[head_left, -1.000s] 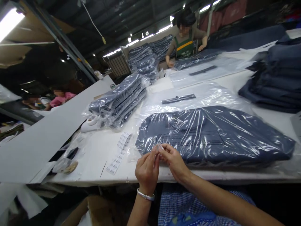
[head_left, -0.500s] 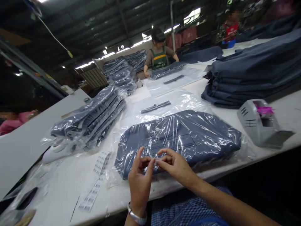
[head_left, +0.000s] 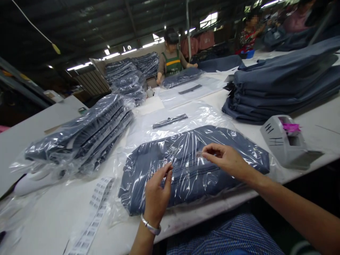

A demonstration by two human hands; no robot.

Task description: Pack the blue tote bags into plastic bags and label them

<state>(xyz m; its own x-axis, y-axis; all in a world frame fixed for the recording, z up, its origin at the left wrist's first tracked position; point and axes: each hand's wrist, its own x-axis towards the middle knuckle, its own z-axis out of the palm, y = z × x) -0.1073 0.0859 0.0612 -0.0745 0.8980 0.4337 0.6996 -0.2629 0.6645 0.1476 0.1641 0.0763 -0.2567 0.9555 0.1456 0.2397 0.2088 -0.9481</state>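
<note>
A dark blue garment in a clear plastic bag [head_left: 191, 159] lies flat on the table before me. Over its right part, my right hand [head_left: 225, 161] pinches a small clear strip between thumb and fingertips. My left hand [head_left: 158, 187], with a silver bracelet at the wrist, is over the bag's left-middle part. Its thumb and index finger are close together, and whatever may be between them is too small to name. A strip of printed labels [head_left: 92, 219] lies left of the bag. The grey tape dispenser [head_left: 281, 143] stands to the right with something pink on it.
Bagged garments [head_left: 85, 131] are stacked at the left. A pile of dark blue garments [head_left: 276, 85] stands at the back right. Another bag with a dark strip [head_left: 170, 121] lies behind the front one. Across the table, a person in a green apron [head_left: 172, 65] handles a bagged garment.
My hands have moved apart. The right one has gone up and right with the small clear strip, while the left stays near the bag's left-middle. The view has shifted slightly right.
</note>
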